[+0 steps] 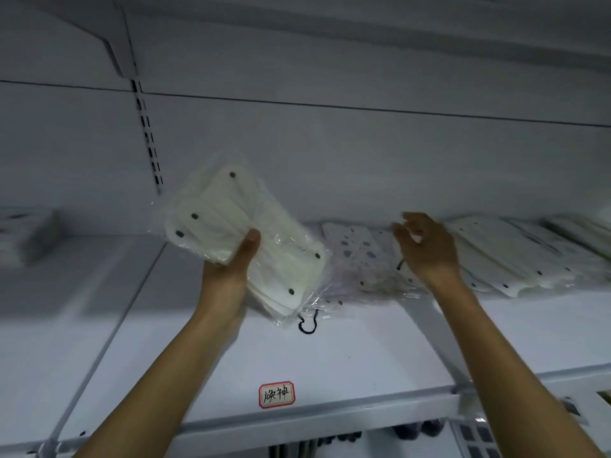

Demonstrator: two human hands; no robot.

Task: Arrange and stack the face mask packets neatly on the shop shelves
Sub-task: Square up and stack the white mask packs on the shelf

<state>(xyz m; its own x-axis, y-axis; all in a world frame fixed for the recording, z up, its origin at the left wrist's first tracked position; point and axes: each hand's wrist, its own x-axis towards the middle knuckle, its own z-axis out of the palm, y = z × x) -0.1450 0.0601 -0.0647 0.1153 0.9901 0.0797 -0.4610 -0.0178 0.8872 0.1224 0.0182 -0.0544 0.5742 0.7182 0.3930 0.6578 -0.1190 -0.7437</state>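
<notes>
- The left hand (231,269) holds one packet of white masks (244,239) tilted above the middle of the shelf (347,352), thumb pressed on its face, the other fingers hidden behind it.
- The right hand (426,249) hovers with loosely spread fingers over a spotted packet (360,252) lying at the shelf's back edge; whether it touches is unclear.
- Risk: the clear wrapper looks slippery, so the tilted packet could slide from that grip, or knock the flat packets askew when set down.
- A dark loop (309,322) trails from beneath the held packet and could snag.
- Count: one packet held, one spotted packet, and a blurred row of white packets (515,256) toward the right edge, too overlapped to count.
- One red-bordered label (277,394) sits near the front edge.
</notes>
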